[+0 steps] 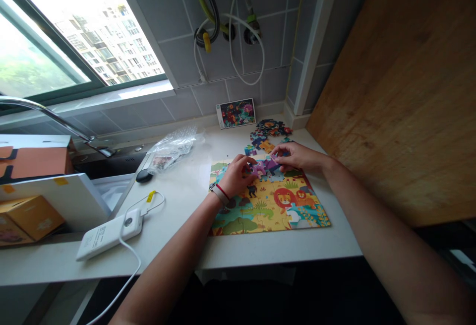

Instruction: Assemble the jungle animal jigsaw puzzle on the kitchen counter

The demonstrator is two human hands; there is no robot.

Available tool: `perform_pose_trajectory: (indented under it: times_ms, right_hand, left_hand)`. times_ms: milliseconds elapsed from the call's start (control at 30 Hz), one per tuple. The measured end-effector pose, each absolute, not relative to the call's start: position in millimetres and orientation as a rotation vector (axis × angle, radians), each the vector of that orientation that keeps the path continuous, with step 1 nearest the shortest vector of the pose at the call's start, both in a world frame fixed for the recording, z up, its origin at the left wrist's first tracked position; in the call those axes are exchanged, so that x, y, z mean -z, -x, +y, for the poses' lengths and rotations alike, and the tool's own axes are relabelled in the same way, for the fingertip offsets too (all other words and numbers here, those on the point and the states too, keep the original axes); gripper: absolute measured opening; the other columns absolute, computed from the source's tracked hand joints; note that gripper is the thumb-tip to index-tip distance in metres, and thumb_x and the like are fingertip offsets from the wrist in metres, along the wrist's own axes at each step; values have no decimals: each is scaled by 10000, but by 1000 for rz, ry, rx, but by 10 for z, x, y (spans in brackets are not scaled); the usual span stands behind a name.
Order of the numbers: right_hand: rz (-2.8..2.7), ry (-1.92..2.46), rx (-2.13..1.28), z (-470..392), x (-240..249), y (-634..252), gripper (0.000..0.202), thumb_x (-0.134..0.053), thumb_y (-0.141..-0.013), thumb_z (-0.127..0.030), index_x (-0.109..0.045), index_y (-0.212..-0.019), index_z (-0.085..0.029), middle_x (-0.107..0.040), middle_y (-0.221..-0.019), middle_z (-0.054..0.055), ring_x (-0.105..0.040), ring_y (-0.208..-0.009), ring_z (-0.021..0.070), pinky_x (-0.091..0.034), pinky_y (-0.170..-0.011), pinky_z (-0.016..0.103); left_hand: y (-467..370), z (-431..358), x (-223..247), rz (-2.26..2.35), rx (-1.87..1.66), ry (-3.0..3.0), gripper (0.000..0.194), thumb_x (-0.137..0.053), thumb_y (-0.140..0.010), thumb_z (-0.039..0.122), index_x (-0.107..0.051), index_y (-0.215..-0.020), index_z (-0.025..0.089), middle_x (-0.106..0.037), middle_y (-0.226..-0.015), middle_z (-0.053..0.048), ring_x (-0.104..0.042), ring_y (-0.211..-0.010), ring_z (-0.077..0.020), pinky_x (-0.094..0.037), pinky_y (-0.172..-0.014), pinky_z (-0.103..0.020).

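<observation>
An assembled animal jigsaw (260,211) with lions and a crocodile lies on the white counter. Above its upper part, my left hand (240,173) has its fingers closed on a pink-purple puzzle piece (259,168). My right hand (292,157) pinches a purple puzzle piece (272,165) just to the right, and the two pieces meet or overlap. Behind my hands is a heap of loose dark and colourful pieces (269,129). A picture card (237,113) leans against the tiled wall behind the counter.
On the left, a white power bank (109,235) with a cable lies near a round black object (144,175) and clear plastic packaging (176,146). Boxes (33,159) stand by the sink and faucet (70,129). A wooden panel (401,92) rises at the right.
</observation>
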State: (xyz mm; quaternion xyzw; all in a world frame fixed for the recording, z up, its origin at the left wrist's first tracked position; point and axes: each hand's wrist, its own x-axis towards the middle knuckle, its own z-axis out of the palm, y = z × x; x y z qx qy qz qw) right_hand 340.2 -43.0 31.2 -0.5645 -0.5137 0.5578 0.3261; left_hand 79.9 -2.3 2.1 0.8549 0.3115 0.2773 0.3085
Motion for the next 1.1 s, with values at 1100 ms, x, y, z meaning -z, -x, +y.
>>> perform_pose_trajectory:
  times_ms: [1100]
  right_hand:
    - [-1361,1398,-1459,-365,-179,-3356,527,-910,-676,-242,-715,-1164,-199,-702,-742,-19,-710,-664,151,-568,-578,215]
  left_hand:
    - [-795,-40,-30,819,-742,-2292,291,-757,-798,108,-663,-1053,211,-574,-1072,-34,-618,-839,-138,-565,-791,-272]
